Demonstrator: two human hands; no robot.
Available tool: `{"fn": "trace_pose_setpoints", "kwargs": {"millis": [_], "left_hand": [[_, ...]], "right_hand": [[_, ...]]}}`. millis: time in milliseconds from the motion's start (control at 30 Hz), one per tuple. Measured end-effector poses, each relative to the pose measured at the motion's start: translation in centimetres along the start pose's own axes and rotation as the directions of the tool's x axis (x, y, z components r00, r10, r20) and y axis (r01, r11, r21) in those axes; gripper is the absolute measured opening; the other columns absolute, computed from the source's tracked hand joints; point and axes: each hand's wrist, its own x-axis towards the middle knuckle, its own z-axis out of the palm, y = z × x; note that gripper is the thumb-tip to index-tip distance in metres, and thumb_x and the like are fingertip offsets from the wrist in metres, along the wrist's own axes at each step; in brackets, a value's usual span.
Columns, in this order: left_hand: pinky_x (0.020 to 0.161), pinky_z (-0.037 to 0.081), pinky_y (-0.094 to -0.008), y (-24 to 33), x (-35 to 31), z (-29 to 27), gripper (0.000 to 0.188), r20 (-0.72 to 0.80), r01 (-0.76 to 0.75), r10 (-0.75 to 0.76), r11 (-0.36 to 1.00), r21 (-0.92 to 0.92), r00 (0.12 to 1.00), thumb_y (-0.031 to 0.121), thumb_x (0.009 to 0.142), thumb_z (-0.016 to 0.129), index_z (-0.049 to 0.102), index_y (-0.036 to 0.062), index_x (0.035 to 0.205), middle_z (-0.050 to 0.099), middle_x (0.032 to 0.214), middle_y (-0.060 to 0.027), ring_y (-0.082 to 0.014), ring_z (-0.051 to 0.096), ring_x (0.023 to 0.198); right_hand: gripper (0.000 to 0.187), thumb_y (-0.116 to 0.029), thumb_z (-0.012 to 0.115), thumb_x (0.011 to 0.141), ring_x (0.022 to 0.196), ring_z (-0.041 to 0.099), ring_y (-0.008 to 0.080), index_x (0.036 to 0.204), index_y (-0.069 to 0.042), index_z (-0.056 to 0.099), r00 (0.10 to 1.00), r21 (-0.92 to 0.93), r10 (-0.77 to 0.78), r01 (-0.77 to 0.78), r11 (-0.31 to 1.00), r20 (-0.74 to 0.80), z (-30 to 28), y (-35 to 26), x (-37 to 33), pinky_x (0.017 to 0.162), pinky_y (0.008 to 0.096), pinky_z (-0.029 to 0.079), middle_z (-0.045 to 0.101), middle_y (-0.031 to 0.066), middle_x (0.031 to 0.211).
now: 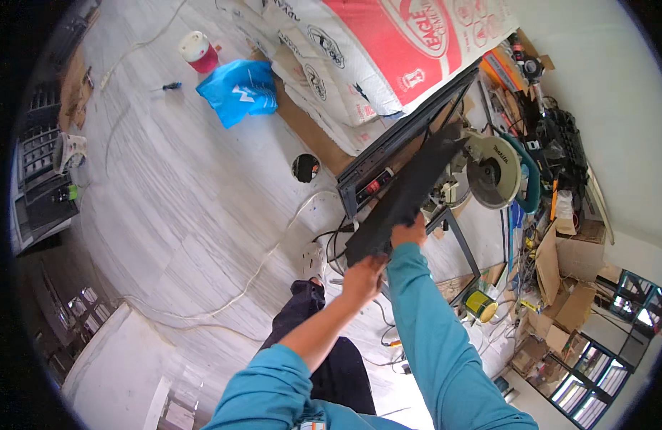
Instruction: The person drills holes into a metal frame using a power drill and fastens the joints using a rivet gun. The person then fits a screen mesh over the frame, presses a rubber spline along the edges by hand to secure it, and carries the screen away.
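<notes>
Both hands grip a long black flat panel (399,197), which slants away from me to the upper right. My left hand (364,278) is closed round its near end. Further along its right edge, my right hand (410,232) is closed on it too. The panel's far end lies beside a miter saw (492,172) with a round pale blade guard; whether it touches the saw I cannot tell. Just left of the panel is a black metal frame (349,197), with a dark tube with a red label (375,185) by it.
Printed cement sacks (388,61) are heaped at the top. A blue plastic bag (237,92), a red-and-white tub (197,51) and a screwdriver (172,86) lie on the floor at left. A pale cord (255,276) crosses the floor. Tools, cardboard (578,308) and a yellow-topped can (481,306) stand at right.
</notes>
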Motion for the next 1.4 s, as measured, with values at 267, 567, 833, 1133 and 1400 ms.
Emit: {"fn": "trace_pose_setpoints", "kwargs": {"millis": [267,567,833,1133,1400], "left_hand": [[0.085,0.048,-0.0400,7.9,-10.1,-6.0,0.051,0.368,0.236,-0.108,0.916,-0.324,0.924,0.047,0.085,0.061,0.062,0.0051,0.114,0.063,0.112,-0.0190,-0.0306,0.062,0.101],[0.095,0.042,-0.0364,14.3,-18.7,-16.1,0.067,0.012,0.219,-0.252,0.815,-0.537,0.968,0.058,0.084,0.057,0.057,-0.0002,0.118,0.062,0.115,-0.0190,-0.0305,0.057,0.112],[0.087,0.042,-0.0295,22.0,-26.7,-27.2,0.051,-0.003,-0.009,0.074,0.084,-0.996,0.997,0.032,0.086,0.067,0.050,-0.0011,0.121,0.059,0.107,-0.0022,-0.0129,0.054,0.097],[0.067,0.043,-0.0251,14.3,-35.4,-37.4,0.056,-0.280,-0.173,-0.279,0.354,-0.919,0.919,0.024,0.078,0.077,0.051,0.0063,0.124,0.060,0.094,-0.0024,-0.0088,0.054,0.076],[0.087,0.049,-0.0340,2.3,-38.6,-49.3,0.053,-0.421,-0.497,-0.486,-0.032,-0.867,0.766,0.006,0.081,0.071,0.044,0.0030,0.127,0.060,0.108,-0.0086,-0.0199,0.058,0.101]], "right_hand": [[0.054,-0.003,0.052,0.074,0.101,0.061,0.0372,0.127,0.002,0.047,0.975,0.317,-0.159,0.202,0.927,-0.157,-19.8,12.8,-12.8,0.090,0.0386,0.047,0.061,0.0257,0.109],[0.049,-0.005,0.060,0.082,0.095,0.057,0.0157,0.128,0.005,0.045,0.900,0.465,-0.355,0.209,0.860,0.252,-53.9,8.6,-42.6,0.083,0.0283,0.046,0.060,0.0100,0.111],[0.059,-0.010,0.067,0.082,0.097,0.061,0.0243,0.134,0.001,0.041,0.868,0.689,-0.494,0.389,0.611,-0.051,-60.2,15.1,-54.4,0.079,0.0343,0.050,0.062,0.0150,0.108],[0.069,-0.002,0.056,0.086,0.121,0.048,0.0350,0.146,0.000,0.022,0.698,0.496,-0.704,0.569,0.656,0.131,-57.2,2.0,-54.8,0.096,0.0419,0.041,0.042,0.0240,0.138],[0.062,0.000,0.052,0.089,0.119,0.050,0.0322,0.145,0.001,0.025,0.173,0.812,-0.964,0.521,0.264,0.203,-52.6,-13.3,-53.3,0.093,0.0416,0.044,0.046,0.0224,0.135]]}}
